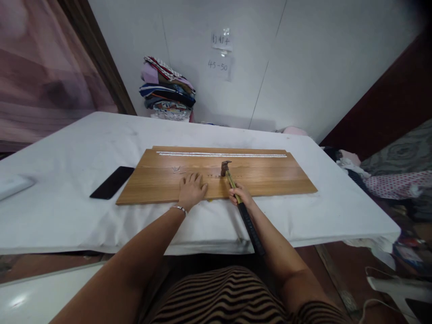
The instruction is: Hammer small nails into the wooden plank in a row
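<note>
A long wooden board (270, 177) lies on a table covered with white cloth (74, 180). My left hand (191, 190) rests flat on the board's near edge, fingers stretched out. My right hand (240, 194) is closed round the handle of a claw hammer (227, 169), whose head sits on the board by a row of small nails (212, 176). A few loose nails (177, 169) lie on the board just beyond my left hand. A pale strip (222, 155) runs along the board's far edge.
A black phone (112, 182) lies on the cloth left of the board. Folded fabrics (168, 89) are stacked against the white wall at the back. Clothes and clutter (391, 180) fill the area right of the table. A white object (13, 185) sits at the table's left edge.
</note>
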`<state>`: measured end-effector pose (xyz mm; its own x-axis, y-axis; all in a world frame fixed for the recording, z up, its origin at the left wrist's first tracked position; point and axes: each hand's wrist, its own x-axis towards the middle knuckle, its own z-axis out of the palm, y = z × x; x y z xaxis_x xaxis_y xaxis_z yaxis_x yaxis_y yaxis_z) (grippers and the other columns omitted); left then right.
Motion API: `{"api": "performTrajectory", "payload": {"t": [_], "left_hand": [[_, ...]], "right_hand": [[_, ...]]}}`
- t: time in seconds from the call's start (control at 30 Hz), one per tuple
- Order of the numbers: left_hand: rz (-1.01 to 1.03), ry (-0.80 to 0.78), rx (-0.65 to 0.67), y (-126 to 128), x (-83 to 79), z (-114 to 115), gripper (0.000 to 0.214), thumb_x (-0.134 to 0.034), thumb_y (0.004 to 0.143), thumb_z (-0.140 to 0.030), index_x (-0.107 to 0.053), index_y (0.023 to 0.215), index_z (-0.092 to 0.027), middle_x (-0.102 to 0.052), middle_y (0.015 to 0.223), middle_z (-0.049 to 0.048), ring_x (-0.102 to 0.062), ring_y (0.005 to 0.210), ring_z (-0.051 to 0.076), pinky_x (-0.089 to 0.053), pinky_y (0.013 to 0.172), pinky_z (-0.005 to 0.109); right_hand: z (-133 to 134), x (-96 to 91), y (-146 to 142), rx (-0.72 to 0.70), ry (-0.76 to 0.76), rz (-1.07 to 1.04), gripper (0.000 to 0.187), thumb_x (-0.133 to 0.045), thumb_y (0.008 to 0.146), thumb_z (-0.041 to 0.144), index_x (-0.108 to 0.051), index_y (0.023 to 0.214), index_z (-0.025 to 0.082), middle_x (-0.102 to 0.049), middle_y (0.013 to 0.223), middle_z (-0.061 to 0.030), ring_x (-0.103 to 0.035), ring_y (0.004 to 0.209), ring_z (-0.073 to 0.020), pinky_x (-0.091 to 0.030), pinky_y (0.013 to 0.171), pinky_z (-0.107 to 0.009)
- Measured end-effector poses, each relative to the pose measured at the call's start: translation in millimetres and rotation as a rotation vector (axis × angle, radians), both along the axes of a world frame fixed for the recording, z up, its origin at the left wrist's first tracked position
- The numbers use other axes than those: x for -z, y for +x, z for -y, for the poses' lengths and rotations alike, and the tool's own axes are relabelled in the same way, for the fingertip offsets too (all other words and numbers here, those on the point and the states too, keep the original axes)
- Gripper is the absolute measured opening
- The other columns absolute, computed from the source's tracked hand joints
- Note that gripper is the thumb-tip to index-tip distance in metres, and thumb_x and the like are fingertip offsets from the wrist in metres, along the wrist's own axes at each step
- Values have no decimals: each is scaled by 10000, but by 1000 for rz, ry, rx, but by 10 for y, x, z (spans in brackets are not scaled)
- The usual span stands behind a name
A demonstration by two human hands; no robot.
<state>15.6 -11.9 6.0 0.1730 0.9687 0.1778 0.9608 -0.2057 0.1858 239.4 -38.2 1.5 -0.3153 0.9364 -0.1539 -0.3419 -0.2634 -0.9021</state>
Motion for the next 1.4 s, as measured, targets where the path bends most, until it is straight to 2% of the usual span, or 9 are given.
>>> {"api": "performTrajectory", "payload": {"t": [0.27,0.47,0.63,0.73,0.9,1.23,1.4], "left_hand": [[16,-8,14,-21,-6,1,507,-388,934,-437,-560,1333,-176,-516,1446,146,-388,1375,304,-267,1127,531],[6,-13,31,-66,10,-12,513,-410,925,-449,-564,1331,-177,-517,1449,150,-407,1365,309,-276,1120,523],[13,-5,69,-125,62,-29,501,-427,925,-465,-566,1329,-202,-515,1460,125,-407,1375,283,-266,1135,490],[10,0,72,-146,98,-44,507,-424,926,-473,-563,1334,-207,-517,1459,125,-413,1374,282,-258,1141,491],[2,-1,56,-136,97,-43,505,-430,922,-471,-557,1341,-220,-507,1468,122,-411,1377,283,-258,1145,491],[-7,-4,43,-112,89,-28,514,-437,920,-450,-546,1350,-192,-492,1483,125,-394,1388,284,-261,1151,496],[-8,-17,37,-103,65,-11,509,-425,923,-446,-546,1352,-201,-482,1492,125,-386,1395,285,-258,1152,503]], "right_hand": [[34,-48,-21,19,-24,-2,470,-689,628,297,-471,1036,211,-471,496,147,-363,289,-59,-239,300,-189],[62,-101,0,0,-40,10,442,-695,602,300,-465,969,212,-494,500,139,-370,290,-57,-241,292,-187],[111,-133,41,1,-40,12,480,-691,615,292,-475,1034,206,-496,501,141,-394,297,-62,-255,297,-181],[124,-126,74,3,-25,9,479,-699,624,293,-471,1036,210,-502,512,137,-411,304,-64,-273,300,-182],[101,-54,83,9,0,0,385,-688,646,306,-449,935,220,-502,504,131,-399,301,-60,-285,294,-180],[52,-112,50,-2,-11,-4,435,-686,621,300,-467,985,208,-489,507,134,-386,296,-60,-251,292,-184],[15,-81,48,-23,-23,18,429,-696,617,313,-473,968,210,-495,502,130,-395,301,-64,-271,298,-189]]}}
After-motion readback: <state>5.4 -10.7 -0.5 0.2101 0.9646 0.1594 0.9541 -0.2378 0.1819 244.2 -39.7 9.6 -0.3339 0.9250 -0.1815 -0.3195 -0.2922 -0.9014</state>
